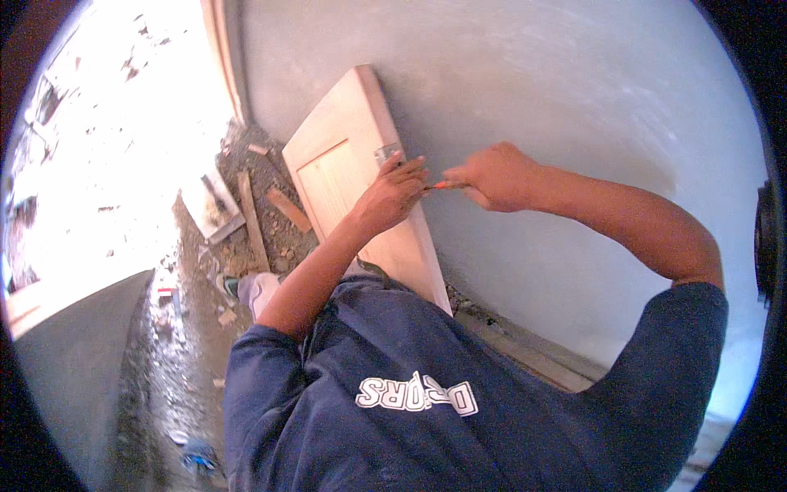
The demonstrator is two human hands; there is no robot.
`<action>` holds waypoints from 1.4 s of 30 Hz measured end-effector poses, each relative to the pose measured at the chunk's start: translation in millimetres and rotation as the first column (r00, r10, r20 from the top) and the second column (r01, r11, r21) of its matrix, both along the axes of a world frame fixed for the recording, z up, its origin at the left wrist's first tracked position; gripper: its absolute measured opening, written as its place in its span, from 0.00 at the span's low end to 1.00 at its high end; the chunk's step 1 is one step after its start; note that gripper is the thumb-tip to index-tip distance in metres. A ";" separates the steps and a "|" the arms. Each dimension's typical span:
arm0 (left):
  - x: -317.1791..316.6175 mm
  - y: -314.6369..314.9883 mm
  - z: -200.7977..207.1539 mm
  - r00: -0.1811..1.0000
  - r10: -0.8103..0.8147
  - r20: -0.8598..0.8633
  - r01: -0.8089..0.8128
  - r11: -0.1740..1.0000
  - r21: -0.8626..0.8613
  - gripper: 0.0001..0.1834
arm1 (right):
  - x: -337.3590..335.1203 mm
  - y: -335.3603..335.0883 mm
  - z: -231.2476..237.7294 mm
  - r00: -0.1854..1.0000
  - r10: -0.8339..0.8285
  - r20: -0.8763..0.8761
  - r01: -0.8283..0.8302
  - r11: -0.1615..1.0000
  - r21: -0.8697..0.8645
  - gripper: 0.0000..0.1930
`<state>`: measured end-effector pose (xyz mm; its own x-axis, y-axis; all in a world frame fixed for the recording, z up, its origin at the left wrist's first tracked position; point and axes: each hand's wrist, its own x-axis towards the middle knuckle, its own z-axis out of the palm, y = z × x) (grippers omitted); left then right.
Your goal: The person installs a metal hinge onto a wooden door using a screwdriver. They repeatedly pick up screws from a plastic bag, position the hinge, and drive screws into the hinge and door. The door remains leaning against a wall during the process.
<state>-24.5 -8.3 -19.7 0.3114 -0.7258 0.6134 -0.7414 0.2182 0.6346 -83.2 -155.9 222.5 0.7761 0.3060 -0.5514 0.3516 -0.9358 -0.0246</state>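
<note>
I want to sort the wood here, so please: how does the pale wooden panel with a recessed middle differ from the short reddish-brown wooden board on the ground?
Size: the pale wooden panel is much larger than the short reddish-brown board. Pose: the panel stands beside the grey wall, while the board lies on the ground. Handling: the left hand is at the panel's edge; no hand is near the board. Both look wooden.

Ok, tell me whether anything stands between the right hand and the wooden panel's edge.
The left hand does: it lies at the edge of the wooden panel, ahead of the right hand. The orange tool in the right hand points across the gap; whether its tip touches anything is unclear.
</note>
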 end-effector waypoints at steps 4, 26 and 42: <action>-1.8 0.3 -1.0 0.999 -0.031 0.039 0.029 0.998 0.064 0.10 | 2.9 3.5 8.6 0.179 -0.815 -0.551 0.973 0.231 -0.025 0.18; 52.0 -7.2 104.8 0.892 -0.282 -0.354 0.437 0.741 0.510 0.11 | -9.0 18.7 21.9 0.646 -0.753 -0.123 0.763 0.631 0.141 0.29; 44.4 -3.4 86.8 0.902 -0.300 -0.312 0.413 0.810 0.416 0.08 | -30.6 15.1 4.5 0.928 -0.344 0.140 0.311 0.926 0.212 0.18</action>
